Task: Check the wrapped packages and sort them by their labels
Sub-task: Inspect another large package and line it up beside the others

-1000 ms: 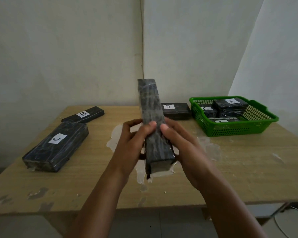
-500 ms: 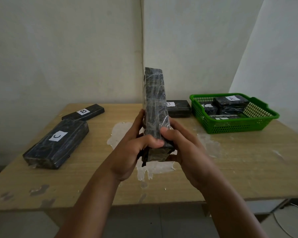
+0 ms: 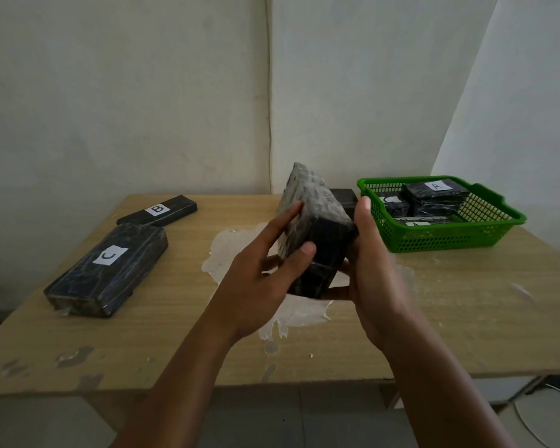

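Both hands, the left hand and right hand, gripped an unread wrapped package, while B and C lay sorted on the bench and more waited in the green basket.

Perhaps a bare storeroom: plain plastered walls, a worn wooden table, loose cables.
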Demonstrator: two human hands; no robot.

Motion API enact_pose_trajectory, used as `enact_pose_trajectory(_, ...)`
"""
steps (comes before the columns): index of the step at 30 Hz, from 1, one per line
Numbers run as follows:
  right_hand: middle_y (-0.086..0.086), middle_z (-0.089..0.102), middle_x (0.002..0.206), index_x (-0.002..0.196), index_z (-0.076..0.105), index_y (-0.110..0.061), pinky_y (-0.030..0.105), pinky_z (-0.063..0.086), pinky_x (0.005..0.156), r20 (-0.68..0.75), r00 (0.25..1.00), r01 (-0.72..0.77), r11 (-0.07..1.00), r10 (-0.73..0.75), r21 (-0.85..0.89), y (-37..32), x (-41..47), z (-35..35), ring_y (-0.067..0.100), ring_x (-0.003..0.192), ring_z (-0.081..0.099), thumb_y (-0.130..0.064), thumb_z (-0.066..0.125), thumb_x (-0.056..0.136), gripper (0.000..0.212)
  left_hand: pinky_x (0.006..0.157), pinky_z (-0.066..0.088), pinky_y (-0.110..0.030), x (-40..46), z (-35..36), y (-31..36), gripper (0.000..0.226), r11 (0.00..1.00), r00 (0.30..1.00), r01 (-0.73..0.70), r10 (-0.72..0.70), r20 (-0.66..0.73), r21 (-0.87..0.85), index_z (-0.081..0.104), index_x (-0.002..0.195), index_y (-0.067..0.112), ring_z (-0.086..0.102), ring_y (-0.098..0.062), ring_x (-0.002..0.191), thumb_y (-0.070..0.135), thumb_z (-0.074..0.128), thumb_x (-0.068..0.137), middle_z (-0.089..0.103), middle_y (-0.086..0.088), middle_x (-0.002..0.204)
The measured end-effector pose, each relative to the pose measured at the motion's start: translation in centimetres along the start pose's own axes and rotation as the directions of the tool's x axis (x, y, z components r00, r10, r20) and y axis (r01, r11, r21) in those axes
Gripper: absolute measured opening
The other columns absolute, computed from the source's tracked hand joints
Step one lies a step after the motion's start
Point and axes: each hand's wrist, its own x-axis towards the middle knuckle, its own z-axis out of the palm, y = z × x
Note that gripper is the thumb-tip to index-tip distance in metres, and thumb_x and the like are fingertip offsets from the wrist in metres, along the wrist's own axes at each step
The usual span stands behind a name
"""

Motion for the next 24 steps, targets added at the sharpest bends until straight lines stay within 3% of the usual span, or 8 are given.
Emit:
enact_pose_trajectory(3,-0.008,0.063,0.145,0.138,0.057,-0.056,0.050,0.048,0.116,0.041,0.996,0.087,0.989,-0.082,-0.122,0.8,-0.5,0.6,0.012,0.139,0.055,-0.091,0.020,0.089,0.071,0.082,0.053,-0.004,0.0,0.5,0.6,0.054,1.000,0.998,0.013,-0.013,-0.065,0.000,0.046,0.146,0.059,0.063,0.017,0.111,0.066,0.042,0.093,0.069,0.032,0.122)
enact_pose_trajectory(5,-0.007,0.054,0.158,0.162,0.032,-0.047,0.048,0.048,0.118,0.055,0.986,0.164,0.978,-0.158,-0.131,1.5,-0.6,0.8,0.010,0.144,0.052,-0.084,0.031,0.092,0.079,0.077,0.050,-0.001,0.0,0.5,0.9,0.051,1.000,0.996,0.028,-0.027,-0.087,0.006,0.046,0.144,0.060,0.062,0.021,0.106,0.064,0.040,0.093,0.069,0.042,0.109)
enact_pose_trajectory(7,-0.009,0.046,0.164,0.165,0.019,-0.048,0.049,0.050,0.116,0.062,0.974,0.223,0.969,-0.218,-0.107,2.0,-0.3,0.8,0.009,0.147,0.049,-0.079,0.041,0.095,0.080,0.078,0.051,-0.003,0.1,0.2,1.1,0.056,0.999,0.996,0.037,-0.035,-0.084,0.030,0.039,0.149,0.063,0.063,0.021,0.107,0.064,0.040,0.093,0.068,0.045,0.107)
enact_pose_trajectory(12,-0.018,0.055,0.155,0.159,0.027,-0.058,0.043,0.056,0.109,0.081,0.964,0.260,0.961,-0.252,-0.100,2.0,-0.4,0.4,0.001,0.137,0.057,-0.073,0.046,0.092,0.071,0.084,0.059,-0.014,0.3,-0.7,1.8,0.049,0.991,0.995,0.053,-0.043,-0.085,0.124,0.042,0.141,0.071,0.070,0.009,0.106,0.072,0.042,0.092,0.076,0.024,0.113)
enact_pose_trajectory(16,-0.010,0.071,0.133,0.159,0.040,-0.043,0.047,0.063,0.098,0.018,0.957,0.291,0.951,-0.291,-0.100,2.0,-0.2,0.8,0.008,0.121,0.071,-0.059,0.054,0.095,0.068,0.088,0.062,-0.027,0.2,0.0,1.8,0.056,0.984,0.992,0.035,-0.013,-0.122,0.176,0.039,0.142,0.072,0.074,0.001,0.103,0.076,0.042,0.087,0.078,0.011,0.116)
enact_pose_trajectory(19,-0.005,0.075,0.123,0.155,0.049,-0.035,0.047,0.064,0.094,-0.056,0.955,0.285,0.954,-0.291,-0.088,1.9,-0.1,1.3,0.011,0.114,0.074,-0.040,0.053,0.106,0.050,0.084,0.063,-0.023,0.1,0.4,1.5,0.059,0.985,0.989,0.014,0.011,-0.146,0.171,0.042,0.144,0.069,0.074,0.003,0.101,0.076,0.043,0.086,0.078,0.013,0.114)
enact_pose_trajectory(24,-0.001,0.077,0.117,0.148,0.056,-0.032,0.045,0.067,0.083,-0.119,0.972,0.199,0.979,-0.202,-0.036,0.9,0.2,0.9,0.015,0.104,0.078,-0.056,0.058,0.098,0.055,0.076,0.063,-0.024,-0.1,0.2,1.2,0.070,0.981,0.997,-0.025,0.037,-0.060,0.191,0.031,0.154,0.062,0.076,-0.004,0.096,0.071,0.054,0.089,0.071,0.014,0.128)
